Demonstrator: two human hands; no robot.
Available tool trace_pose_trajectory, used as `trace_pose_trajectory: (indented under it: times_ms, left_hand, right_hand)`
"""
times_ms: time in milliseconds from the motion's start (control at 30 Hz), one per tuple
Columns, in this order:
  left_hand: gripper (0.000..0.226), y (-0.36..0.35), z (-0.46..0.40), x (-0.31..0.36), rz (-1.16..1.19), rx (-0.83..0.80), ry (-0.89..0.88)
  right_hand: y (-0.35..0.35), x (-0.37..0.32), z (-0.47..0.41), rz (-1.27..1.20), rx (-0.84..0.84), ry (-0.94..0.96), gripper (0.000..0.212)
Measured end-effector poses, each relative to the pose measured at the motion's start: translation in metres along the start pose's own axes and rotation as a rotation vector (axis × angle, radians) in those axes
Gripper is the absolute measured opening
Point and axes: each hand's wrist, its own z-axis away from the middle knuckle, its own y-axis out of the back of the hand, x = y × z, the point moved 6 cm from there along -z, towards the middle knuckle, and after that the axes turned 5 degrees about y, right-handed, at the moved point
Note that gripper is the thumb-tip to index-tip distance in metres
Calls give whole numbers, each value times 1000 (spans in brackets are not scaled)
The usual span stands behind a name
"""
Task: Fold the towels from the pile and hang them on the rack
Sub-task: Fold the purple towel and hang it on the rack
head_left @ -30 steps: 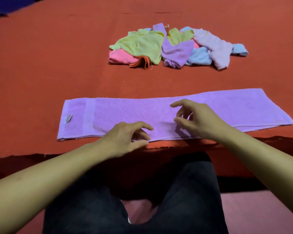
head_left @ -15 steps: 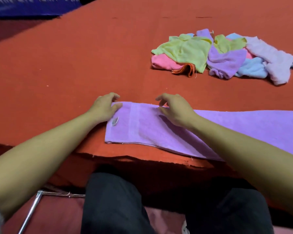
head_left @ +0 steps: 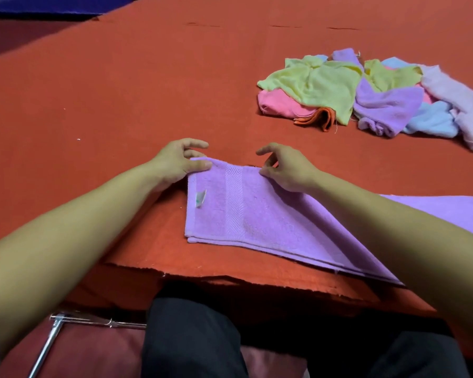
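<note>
While both hands sit at the far left end of the purple towel [head_left: 257, 216], grips differ. Left hand [head_left: 175, 162]: thumb lies on top of the towel's far-left corner, fingers partly curled beyond the edge over the red table cover [head_left: 107, 91]; looks like a pinch on that corner, but whatever is under the fabric is hidden. Right hand [head_left: 287, 167]: thumb and curled fingers meet at the towel's far edge just right of the woven band, index finger raised and loosely bent; reads as a pinch on the edge, contact point small and partly shadowed.

Towel lies folded lengthwise, flat on the cover near the front edge, white label [head_left: 200, 198] showing by its left hem. Right forearm crosses over it and hides the middle; its right end runs out of frame.

Pile of towels [head_left: 366, 91] (yellow, pink, purple, blue, lilac, orange) sits well apart at far right, right side cut off by the frame.

Bottom left: a chrome bar frame [head_left: 66, 323], only partly visible; can't tell if it's the rack. Dark trousers [head_left: 191, 339] fill bottom centre.
</note>
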Motion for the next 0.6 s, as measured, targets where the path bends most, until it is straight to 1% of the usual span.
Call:
trace_pose_trajectory:
  times_ms: [133,267,300,367,433,533,600]
  left_hand:
    - [47,-13,-1,-10,-64,29,95]
    - [64,-10,18,-12,-256,117,93]
    - [71,-9,26,-12,-289,147,86]
    - [83,-5,44,-10,-403,261,60]
    - [85,-3,67,-11,-522,354,37]
    - [87,-5,99,-25,-524,320,85]
    - [83,-5,116,-34,-536,329,90]
  right_hand:
    - [-8,6,2,15,-16,-20,42]
    - [-5,0,10,31,23,39,46]
    - [-4,-6,10,30,37,63,46]
    - [-6,-22,3,19,58,128,44]
    - [-16,-44,-10,3,45,193,43]
    - [-43,-73,-33,6,-39,255,45]
    - [-61,-85,-48,35,-94,264,49]
